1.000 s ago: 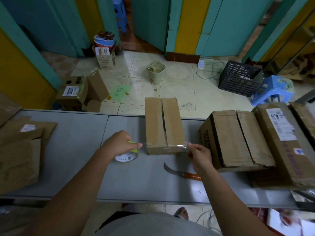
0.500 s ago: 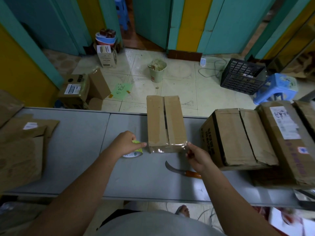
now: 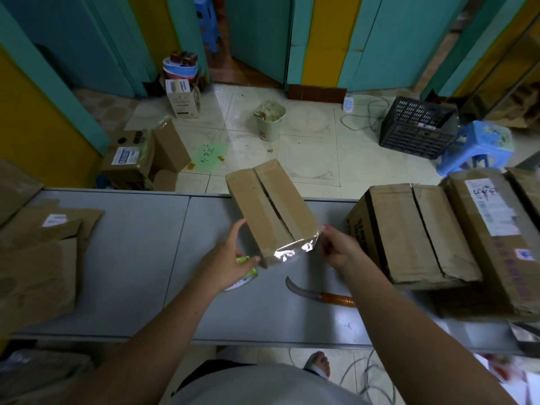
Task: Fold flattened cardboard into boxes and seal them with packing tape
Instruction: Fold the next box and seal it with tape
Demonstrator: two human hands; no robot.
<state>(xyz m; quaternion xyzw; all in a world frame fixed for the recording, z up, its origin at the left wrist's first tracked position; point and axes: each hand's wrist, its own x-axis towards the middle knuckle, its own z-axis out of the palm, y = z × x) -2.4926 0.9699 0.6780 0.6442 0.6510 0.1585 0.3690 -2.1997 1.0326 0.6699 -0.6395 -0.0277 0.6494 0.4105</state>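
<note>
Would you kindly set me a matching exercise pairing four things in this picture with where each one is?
Things:
1. small box
2. knife
3. tape roll
4. black crate

Places:
A. on the floor, beside the blue stool
B. tilted, between the left hand and the right hand
C. partly hidden under the left hand
D. lying flat on the table, by the right forearm

Pairs: 1-B, 2-D, 3-C, 4-A

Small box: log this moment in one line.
small box: askew, clear tape across near end | left hand: touches its left side | right hand: pinches tape at corner
</note>
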